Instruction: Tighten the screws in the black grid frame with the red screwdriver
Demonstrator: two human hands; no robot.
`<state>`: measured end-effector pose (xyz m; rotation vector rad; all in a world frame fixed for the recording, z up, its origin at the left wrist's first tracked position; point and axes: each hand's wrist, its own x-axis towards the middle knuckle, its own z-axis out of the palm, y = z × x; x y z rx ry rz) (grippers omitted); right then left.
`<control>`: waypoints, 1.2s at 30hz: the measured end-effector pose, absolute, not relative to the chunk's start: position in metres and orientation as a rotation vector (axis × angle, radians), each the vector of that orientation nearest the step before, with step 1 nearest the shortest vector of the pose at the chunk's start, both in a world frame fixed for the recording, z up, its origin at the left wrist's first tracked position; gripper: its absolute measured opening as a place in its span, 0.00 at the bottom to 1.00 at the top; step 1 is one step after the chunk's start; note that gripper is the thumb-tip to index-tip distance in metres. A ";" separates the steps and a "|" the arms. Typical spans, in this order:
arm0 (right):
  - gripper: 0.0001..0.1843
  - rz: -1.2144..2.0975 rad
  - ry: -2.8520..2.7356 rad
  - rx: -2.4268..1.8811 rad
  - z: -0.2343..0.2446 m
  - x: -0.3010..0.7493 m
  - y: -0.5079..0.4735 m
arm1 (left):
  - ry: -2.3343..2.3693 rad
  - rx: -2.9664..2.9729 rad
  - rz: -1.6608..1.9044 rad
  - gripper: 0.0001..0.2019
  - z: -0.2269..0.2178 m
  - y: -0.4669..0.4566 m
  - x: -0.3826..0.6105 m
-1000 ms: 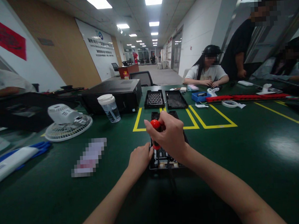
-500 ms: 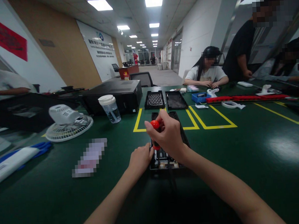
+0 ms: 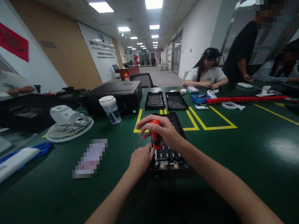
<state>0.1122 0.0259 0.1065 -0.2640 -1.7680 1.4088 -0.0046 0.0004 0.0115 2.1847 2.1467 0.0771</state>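
Your right hand [image 3: 163, 128] has its fingers spread loosely about the red-and-black screwdriver [image 3: 155, 135], which stands nearly upright at the centre of the frame, tip down over the front left part of the open black case [image 3: 180, 125]. Your left hand [image 3: 141, 158] rests against the case's left wall; you cannot tell whether it pinches that wall. Any marking on the screwdriver is too small to read.

At upper left, the white wall sign [image 3: 87, 36] carries a blue logo [image 3: 100, 37] above Chinese characters and a line of Latin letters, too blurred to spell out. The red poster [image 3: 9, 39] beyond it bears dark, illegible brushwork. Left of centre, a small pale label [image 3: 134, 111] sits low on the black computer tower [image 3: 113, 88]. The purplish sheet [image 3: 90, 158] at lower left is pixelated.
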 end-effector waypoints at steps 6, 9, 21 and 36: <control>0.17 1.808 -1.653 -0.123 0.107 0.113 0.036 | 2.165 2.202 0.100 0.18 0.009 0.000 -0.005; 0.18 1.875 -1.668 -0.126 0.106 0.114 0.045 | 2.177 2.176 0.084 0.19 0.011 0.000 -0.004; 0.09 1.907 -1.618 0.026 0.097 0.111 0.058 | 2.145 2.211 0.102 0.18 0.008 0.001 -0.006; 0.18 2.045 -1.554 0.145 0.101 0.120 0.057 | 2.165 2.215 0.077 0.18 0.006 0.002 -0.005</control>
